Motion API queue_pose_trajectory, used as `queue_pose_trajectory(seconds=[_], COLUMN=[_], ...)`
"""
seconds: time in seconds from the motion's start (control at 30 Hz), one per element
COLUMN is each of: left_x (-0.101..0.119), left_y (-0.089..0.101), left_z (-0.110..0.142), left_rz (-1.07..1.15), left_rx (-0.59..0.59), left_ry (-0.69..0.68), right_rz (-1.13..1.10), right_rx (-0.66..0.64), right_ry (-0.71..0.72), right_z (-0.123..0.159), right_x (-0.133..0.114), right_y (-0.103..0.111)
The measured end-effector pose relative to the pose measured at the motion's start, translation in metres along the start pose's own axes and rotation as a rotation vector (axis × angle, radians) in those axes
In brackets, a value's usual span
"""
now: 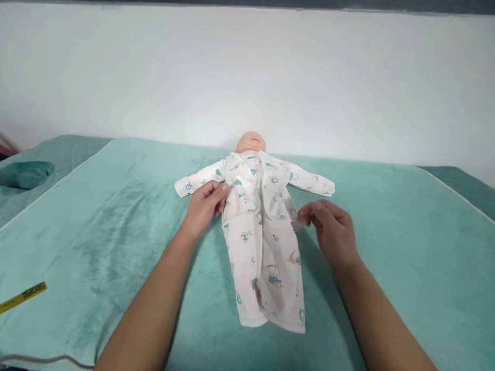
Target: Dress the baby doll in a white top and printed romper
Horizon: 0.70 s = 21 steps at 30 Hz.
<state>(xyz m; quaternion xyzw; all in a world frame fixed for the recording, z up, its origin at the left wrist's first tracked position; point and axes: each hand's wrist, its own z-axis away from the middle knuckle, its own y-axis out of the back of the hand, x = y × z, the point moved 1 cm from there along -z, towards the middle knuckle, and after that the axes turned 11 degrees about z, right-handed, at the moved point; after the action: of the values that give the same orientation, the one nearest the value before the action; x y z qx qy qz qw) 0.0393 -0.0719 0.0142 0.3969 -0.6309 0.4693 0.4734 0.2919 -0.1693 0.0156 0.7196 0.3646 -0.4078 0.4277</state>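
A baby doll (251,141) lies on its back on a teal towel (116,232), head toward the wall. It wears a white printed top (253,183) and matching white trousers (266,268). My left hand (204,206) grips the left side edge of the top near the doll's waist, fingers curled on the cloth. My right hand (332,226) pinches the lower right hem of the top, fingertips pressed together on the fabric.
The towel covers a bed that meets a white wall (247,77) behind the doll. A yellow measuring tape (23,297) lies at the left front. A dark teal cushion (23,174) sits far left. A grey cable (42,359) runs along the bottom left.
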Motion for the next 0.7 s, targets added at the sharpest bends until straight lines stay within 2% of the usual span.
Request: queue_pose_trajectory(seconds=[0.07, 0.13, 0.23, 0.3, 0.4, 0.47, 0.6, 0.7], left_x=[0.000, 0.000, -0.002, -0.007, -0.017, -0.023, -0.035, -0.040], left_y=[0.001, 0.003, 0.004, 0.001, -0.014, -0.030, -0.056, -0.060], left_z=[0.006, 0.024, 0.074, 0.115, 0.169, 0.190, 0.203, 0.203], left_rz=[-0.122, -0.242, -0.384, -0.435, -0.558, -0.721, -0.982, -0.970], left_rx=[0.025, 0.041, 0.005, -0.098, -0.254, -0.267, -0.091, 0.052], left_ry=[-0.007, -0.012, 0.000, 0.003, -0.061, -0.158, -0.289, -0.348], right_rz=[0.147, 0.233, 0.257, 0.284, 0.386, 0.464, 0.532, 0.546], right_rx=[-0.070, -0.185, -0.345, -0.401, -0.319, -0.218, -0.093, -0.029], right_ry=[0.007, 0.048, 0.161, 0.212, 0.233, 0.247, 0.249, 0.256], right_z=[0.008, 0.026, 0.073, 0.107, 0.145, 0.156, 0.156, 0.151], right_x=[-0.001, -0.003, -0.006, -0.006, -0.006, -0.008, -0.012, -0.012], right_y=[0.001, 0.001, 0.002, 0.003, -0.001, -0.009, -0.029, -0.033])
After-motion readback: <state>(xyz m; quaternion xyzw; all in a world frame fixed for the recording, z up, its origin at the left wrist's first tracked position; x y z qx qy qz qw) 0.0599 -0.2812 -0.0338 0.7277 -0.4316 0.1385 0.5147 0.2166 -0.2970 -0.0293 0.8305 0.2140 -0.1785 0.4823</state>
